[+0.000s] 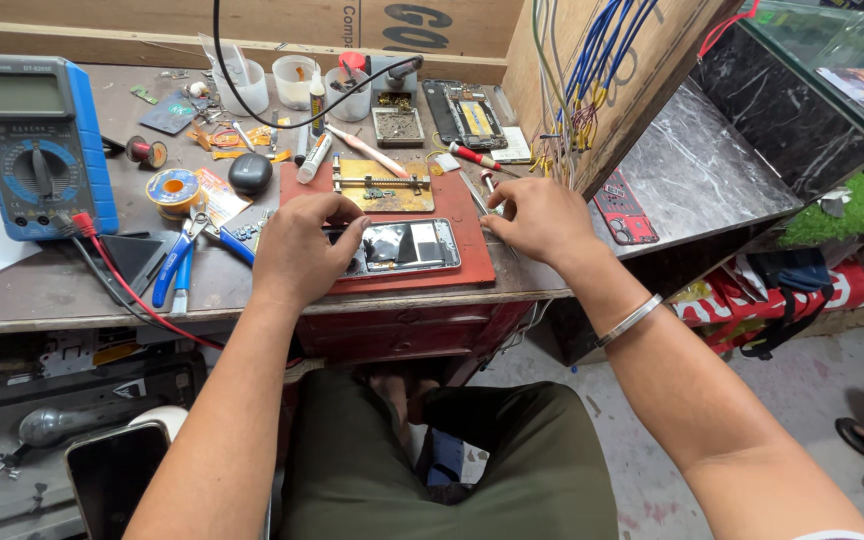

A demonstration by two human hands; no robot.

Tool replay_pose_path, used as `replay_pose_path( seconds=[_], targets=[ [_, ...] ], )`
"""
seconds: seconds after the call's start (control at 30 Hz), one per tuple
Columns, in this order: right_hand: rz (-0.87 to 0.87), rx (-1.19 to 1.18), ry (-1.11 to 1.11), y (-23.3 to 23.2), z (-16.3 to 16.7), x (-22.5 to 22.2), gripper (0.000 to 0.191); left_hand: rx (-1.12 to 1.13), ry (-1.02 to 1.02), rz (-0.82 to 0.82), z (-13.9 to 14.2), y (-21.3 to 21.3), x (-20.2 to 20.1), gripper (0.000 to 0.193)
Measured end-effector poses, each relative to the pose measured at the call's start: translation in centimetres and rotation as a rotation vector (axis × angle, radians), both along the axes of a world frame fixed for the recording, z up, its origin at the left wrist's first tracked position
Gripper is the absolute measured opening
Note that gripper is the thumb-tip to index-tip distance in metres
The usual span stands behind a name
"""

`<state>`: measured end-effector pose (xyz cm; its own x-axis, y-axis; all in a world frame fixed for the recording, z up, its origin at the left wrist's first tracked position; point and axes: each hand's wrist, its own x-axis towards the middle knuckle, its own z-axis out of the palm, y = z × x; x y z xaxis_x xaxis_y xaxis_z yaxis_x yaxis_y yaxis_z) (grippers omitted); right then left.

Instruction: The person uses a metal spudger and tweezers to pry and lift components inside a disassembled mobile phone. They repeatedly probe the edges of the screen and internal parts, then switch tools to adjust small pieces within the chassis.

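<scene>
An opened phone (407,246) lies flat on a red work mat (472,262) at the front of the bench, its inner parts showing. My left hand (302,248) rests on the phone's left end, fingers curled over it and holding it down. My right hand (537,220) hovers just right of the phone at the mat's right edge, fingers bent around a thin tool (479,196) whose tip points up and left. A metal bracelet sits on my right forearm.
A blue multimeter (40,142) with a red lead stands at the left. Blue-handled pliers (180,262), a solder spool (173,188), a brass clamp jig (382,185), cups, screwdrivers and another opened phone (464,112) crowd the bench. Bundled wires (577,90) hang at the right.
</scene>
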<state>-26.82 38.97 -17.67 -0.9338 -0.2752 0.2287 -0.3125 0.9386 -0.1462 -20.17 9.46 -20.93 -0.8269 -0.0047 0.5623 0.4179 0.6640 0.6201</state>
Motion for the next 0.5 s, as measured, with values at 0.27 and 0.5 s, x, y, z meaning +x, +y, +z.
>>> replay_pose_path(
  seconds=[0.27,0.5],
  targets=[
    [-0.099,0.097,-0.052,0.3,0.1,-0.4,0.026,-0.018,0.004,0.011,0.2,0.6,0.1,0.015],
    [-0.252,-0.375,-0.241,1.5,-0.9,-2.1,0.028,-0.023,0.012,0.006,0.2,0.7,-0.3,0.015]
  ],
)
